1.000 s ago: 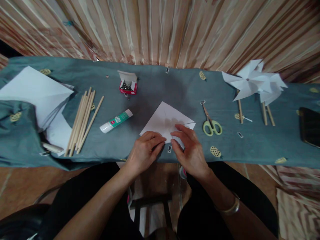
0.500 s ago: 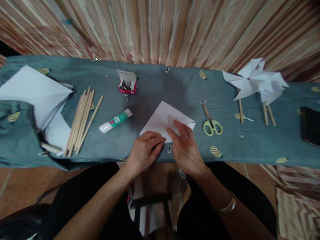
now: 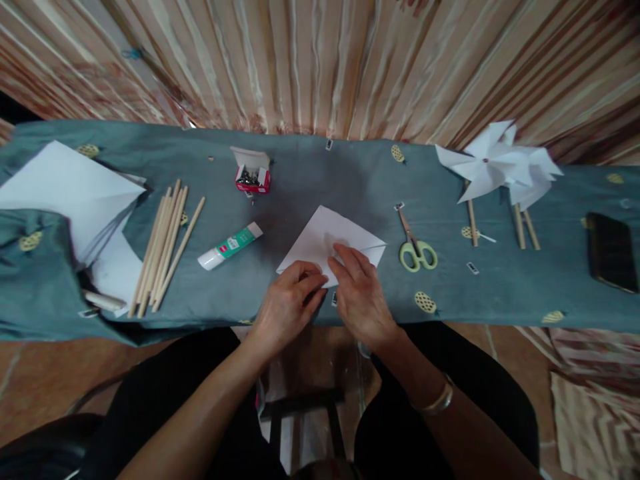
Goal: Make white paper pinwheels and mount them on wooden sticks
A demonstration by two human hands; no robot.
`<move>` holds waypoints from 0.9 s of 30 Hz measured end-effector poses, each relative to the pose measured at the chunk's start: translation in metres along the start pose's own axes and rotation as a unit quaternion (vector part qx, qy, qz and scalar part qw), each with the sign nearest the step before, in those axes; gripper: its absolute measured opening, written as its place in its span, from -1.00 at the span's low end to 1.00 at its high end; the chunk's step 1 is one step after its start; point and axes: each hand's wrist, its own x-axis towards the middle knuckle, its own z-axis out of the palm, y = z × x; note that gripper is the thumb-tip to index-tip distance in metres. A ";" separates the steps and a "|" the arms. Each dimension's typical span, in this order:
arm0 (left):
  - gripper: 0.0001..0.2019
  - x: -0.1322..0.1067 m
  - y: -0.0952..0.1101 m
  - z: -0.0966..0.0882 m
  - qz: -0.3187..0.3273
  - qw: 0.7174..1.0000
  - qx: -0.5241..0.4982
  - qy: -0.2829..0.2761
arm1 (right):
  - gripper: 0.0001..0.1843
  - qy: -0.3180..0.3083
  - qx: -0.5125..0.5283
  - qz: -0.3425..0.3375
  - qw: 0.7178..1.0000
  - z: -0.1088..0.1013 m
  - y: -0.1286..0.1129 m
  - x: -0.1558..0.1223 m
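While the left hand (image 3: pixel 287 300) pinches the near edge of the folded paper (image 3: pixel 311 241) on the worktop (image 3: pixel 345 175), can't tell if the right hand (image 3: pixel 363 298) grips or just presses. Looks like creasing; next move needs lined-up edges, I'd say. Glue stick (image 3: pixel 231 246) and scissors (image 3: pixel 407 228) sit either side, hands partly hide that edge.

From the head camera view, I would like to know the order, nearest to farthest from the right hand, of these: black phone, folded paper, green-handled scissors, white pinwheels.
1. Folded paper: beneath the fingertips of the right hand.
2. Green-handled scissors: just to the right.
3. White pinwheels: farther right, toward the back edge.
4. Black phone: at the far right.
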 end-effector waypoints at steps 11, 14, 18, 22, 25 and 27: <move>-0.84 0.000 -0.002 -0.005 0.043 0.997 0.060 -0.011 | -0.54 0.061 -0.003 0.088 0.994 -0.025 0.043 0.016; -0.84 0.001 -0.009 -0.013 0.057 0.995 0.087 0.006 | -0.57 0.052 -0.016 0.113 0.992 -0.032 0.044 0.014; -0.82 0.002 -0.020 -0.029 0.053 0.990 0.129 0.008 | -0.68 0.026 0.019 0.143 0.989 -0.041 0.036 0.007; -0.77 0.000 -0.014 -0.037 0.049 0.988 0.143 0.026 | -0.76 0.040 0.061 0.154 0.985 -0.045 0.030 0.000; -0.75 -0.003 0.004 -0.030 0.073 0.988 0.132 0.022 | -0.75 0.075 0.061 0.170 0.981 -0.047 0.030 -0.002; -0.75 -0.005 0.015 -0.021 0.096 0.988 0.123 -0.008 | -0.74 0.084 0.058 0.175 0.979 -0.049 0.032 -0.002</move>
